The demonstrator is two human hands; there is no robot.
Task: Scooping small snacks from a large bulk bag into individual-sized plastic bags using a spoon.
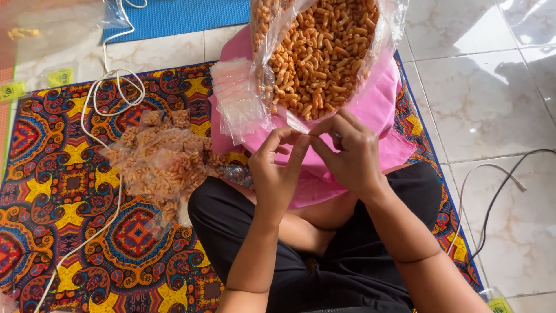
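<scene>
Small bag (299,123): clear, pinched between both hands, just below the big snack bag (318,52)
Left hand (277,168): fingertips closed on it
Right hand (347,153): likewise
Beside: empty bags (234,98); filled packets (162,159) on mat (52,191)

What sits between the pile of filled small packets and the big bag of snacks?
In the head view, a stack of empty clear pouches lies between the filled packets and the big snack bag, resting on the pink cloth.
</scene>
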